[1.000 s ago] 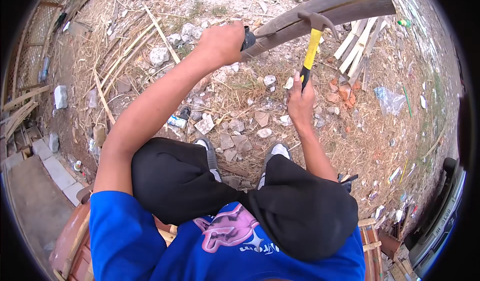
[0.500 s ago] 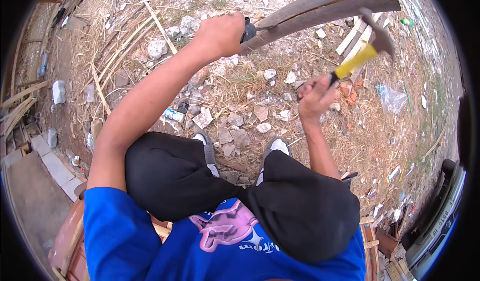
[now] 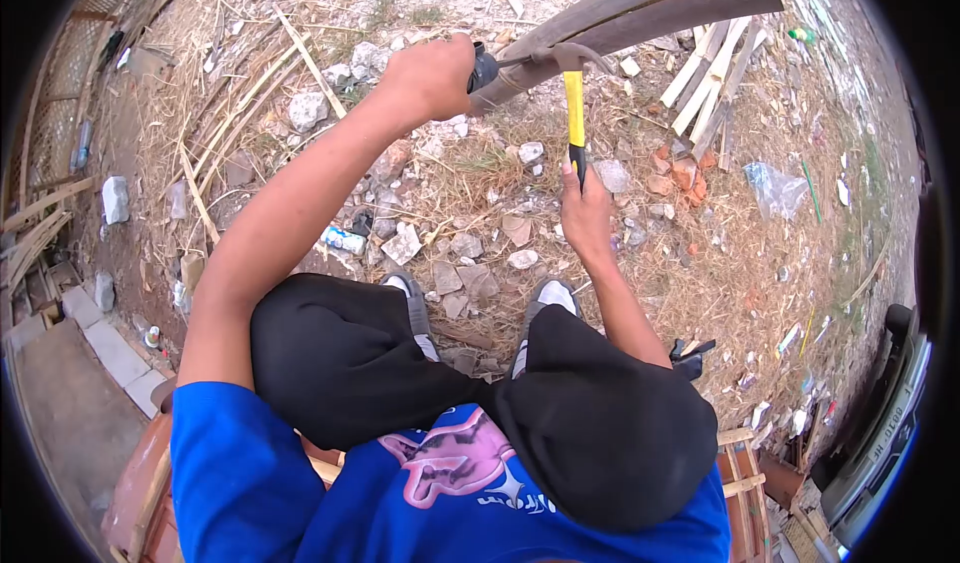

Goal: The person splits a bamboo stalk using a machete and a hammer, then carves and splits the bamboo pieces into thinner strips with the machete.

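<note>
My left hand is closed around the black handle of a bladed tool, probably a large knife. Its thin dark blade reaches right, onto the near end of a long grey pole that looks like bamboo. A lengthwise split runs along this pole. In my right hand is a claw hammer with a yellow and black handle. The hammer's head lies over the blade and the pole's near end; whether it touches the blade or the pole I cannot tell.
Split strips of wood lie right of the pole, near broken orange brick pieces and a clear plastic bag. Stones and dry straw cover the ground. A vehicle stands at the right edge, paving blocks at the left.
My right hand has swung the hammer from the right down and left onto the pole's near end. My left hand keeps its hold on the bladed tool.
</note>
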Action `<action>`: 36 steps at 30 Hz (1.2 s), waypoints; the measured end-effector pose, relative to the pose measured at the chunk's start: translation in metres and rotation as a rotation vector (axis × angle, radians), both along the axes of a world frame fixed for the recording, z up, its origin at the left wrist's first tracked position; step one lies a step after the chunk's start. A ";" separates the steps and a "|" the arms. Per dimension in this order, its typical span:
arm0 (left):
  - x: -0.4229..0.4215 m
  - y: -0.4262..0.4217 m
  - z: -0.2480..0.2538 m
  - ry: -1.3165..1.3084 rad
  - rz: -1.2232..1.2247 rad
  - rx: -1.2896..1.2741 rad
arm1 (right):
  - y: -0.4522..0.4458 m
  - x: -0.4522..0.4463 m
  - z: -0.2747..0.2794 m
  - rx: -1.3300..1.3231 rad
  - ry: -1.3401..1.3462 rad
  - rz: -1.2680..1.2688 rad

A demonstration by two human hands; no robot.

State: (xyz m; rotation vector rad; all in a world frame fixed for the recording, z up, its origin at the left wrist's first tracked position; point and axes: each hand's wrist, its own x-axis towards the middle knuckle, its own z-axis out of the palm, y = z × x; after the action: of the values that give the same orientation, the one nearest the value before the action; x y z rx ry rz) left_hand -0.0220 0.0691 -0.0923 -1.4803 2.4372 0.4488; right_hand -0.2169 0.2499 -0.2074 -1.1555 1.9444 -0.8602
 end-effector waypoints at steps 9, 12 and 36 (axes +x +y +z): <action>0.001 0.000 -0.002 0.019 -0.008 -0.025 | -0.039 -0.021 0.101 -0.827 -0.599 -0.285; 0.000 0.001 -0.001 0.020 -0.005 -0.010 | 0.000 -0.005 -0.016 -0.284 -0.214 -0.081; 0.003 0.000 -0.006 0.017 -0.003 -0.035 | -0.042 -0.022 0.072 -0.942 -0.496 -0.367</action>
State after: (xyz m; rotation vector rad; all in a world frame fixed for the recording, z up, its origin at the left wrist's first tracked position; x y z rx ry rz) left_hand -0.0194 0.0693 -0.0987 -1.4922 2.4722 0.4220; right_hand -0.2392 0.2082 -0.1351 -0.9038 1.3344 -2.1688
